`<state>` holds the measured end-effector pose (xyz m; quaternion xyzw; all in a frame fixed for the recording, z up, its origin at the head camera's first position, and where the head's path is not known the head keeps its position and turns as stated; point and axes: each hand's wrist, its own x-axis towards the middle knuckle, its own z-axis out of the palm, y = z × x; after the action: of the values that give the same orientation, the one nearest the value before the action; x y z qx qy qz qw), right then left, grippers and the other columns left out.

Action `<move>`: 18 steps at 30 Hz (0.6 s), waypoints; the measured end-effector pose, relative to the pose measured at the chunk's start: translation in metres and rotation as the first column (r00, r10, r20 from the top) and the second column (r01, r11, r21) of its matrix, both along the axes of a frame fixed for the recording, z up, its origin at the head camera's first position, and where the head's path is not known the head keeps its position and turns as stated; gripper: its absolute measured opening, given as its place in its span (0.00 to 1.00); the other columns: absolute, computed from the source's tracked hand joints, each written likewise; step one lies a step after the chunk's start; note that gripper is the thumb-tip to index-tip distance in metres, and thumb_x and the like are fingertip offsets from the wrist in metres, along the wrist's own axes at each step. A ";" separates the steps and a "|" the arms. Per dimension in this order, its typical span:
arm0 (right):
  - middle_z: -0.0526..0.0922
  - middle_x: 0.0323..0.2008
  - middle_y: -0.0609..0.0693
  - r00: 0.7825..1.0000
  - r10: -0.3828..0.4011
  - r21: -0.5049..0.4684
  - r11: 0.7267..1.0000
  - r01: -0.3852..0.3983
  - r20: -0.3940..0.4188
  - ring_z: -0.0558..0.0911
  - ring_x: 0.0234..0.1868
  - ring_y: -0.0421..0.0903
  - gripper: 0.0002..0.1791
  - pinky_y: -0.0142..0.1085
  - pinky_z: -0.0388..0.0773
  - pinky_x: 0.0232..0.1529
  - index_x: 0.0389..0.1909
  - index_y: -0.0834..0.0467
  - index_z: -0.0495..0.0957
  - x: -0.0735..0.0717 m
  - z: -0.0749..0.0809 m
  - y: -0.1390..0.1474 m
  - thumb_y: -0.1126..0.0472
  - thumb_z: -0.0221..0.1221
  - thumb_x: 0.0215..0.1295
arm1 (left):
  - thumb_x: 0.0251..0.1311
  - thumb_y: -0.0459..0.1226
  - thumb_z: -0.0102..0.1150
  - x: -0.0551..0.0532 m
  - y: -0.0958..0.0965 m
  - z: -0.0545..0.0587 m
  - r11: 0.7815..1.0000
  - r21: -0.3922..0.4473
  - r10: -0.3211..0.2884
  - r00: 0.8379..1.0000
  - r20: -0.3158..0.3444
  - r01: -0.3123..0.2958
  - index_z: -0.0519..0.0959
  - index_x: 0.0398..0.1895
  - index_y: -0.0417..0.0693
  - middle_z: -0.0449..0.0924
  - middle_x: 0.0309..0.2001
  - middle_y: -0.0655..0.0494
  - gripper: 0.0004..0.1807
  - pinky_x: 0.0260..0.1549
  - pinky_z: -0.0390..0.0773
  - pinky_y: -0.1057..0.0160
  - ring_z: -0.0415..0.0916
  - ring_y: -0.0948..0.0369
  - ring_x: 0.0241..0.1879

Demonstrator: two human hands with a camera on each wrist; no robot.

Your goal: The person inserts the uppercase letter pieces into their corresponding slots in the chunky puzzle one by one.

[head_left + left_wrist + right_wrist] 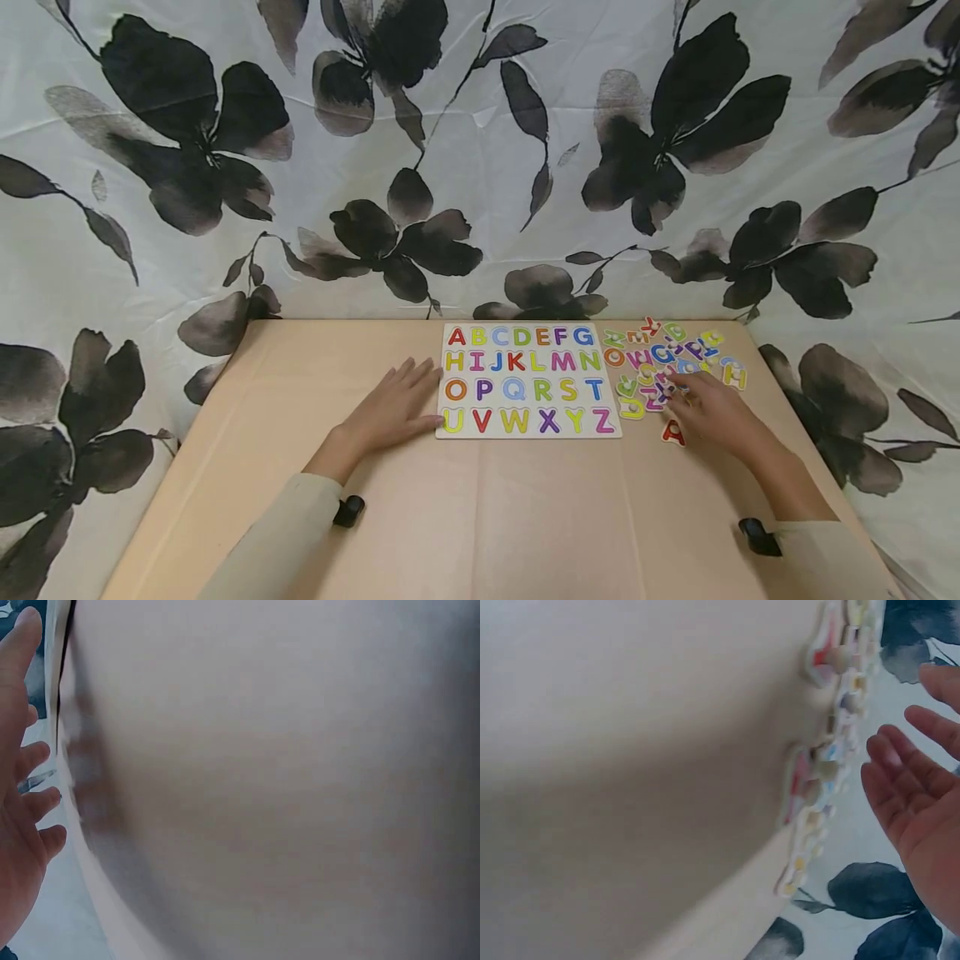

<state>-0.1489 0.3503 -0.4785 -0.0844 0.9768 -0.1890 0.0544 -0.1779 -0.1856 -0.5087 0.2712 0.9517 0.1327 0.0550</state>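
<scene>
A white alphabet puzzle board (pixel 528 381) lies on the table, its printed coloured letters in rows from A to Z. My left hand (pixel 390 406) rests at the board's left edge, fingers extended and thumb at the U corner. To the right of the board, loose letter pieces (pixel 662 353) lie in an overlapping heap. Over the heap's near right side is my right hand (pixel 705 410), fingers loosely bent. In the right wrist view, that hand (pixel 922 802) holds nothing and pieces with small knobs show beyond it. A red letter A piece (pixel 673 432) lies apart, just below the heap.
The light tan table (pixel 480 517) extends around the board. Behind it hangs a white cloth (pixel 510 167) with dark flower prints, which also shows on both sides. Black wrist devices (pixel 348 511) sit at both sleeves.
</scene>
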 end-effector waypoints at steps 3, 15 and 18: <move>0.82 0.50 0.61 1.000 0.023 0.002 1.000 -0.023 -0.010 0.81 0.43 0.52 0.29 0.45 0.85 0.43 0.64 0.65 0.76 0.005 -0.009 0.006 0.52 0.65 0.70 | 0.67 0.65 0.56 -0.001 -0.001 -0.004 1.000 -0.012 -0.008 1.000 0.006 0.008 0.59 0.82 0.51 0.55 0.82 0.48 0.48 0.76 0.54 0.35 0.49 0.38 0.80; 0.75 0.28 0.41 0.996 0.089 -0.047 0.995 -0.089 0.015 0.71 0.30 0.37 0.16 0.29 0.71 0.28 0.46 0.59 0.83 0.021 -0.026 0.015 0.53 0.72 0.63 | 0.67 0.68 0.52 -0.006 0.000 -0.012 0.998 -0.049 -0.034 0.999 0.005 0.034 0.57 0.83 0.54 0.53 0.83 0.56 0.48 0.77 0.51 0.34 0.45 0.39 0.82; 0.75 0.28 0.41 0.996 0.090 -0.048 0.995 -0.089 0.025 0.71 0.31 0.39 0.14 0.29 0.71 0.29 0.44 0.58 0.83 0.020 -0.027 0.014 0.55 0.72 0.62 | 0.67 0.68 0.53 -0.006 0.000 -0.012 0.999 -0.042 -0.028 1.000 0.008 0.028 0.57 0.83 0.54 0.53 0.83 0.57 0.48 0.77 0.50 0.34 0.45 0.39 0.82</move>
<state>-0.1293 0.3644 -0.5055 -0.1268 0.9665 -0.2105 0.0739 -0.1842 -0.1853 -0.5202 0.2828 0.9502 0.1129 0.0663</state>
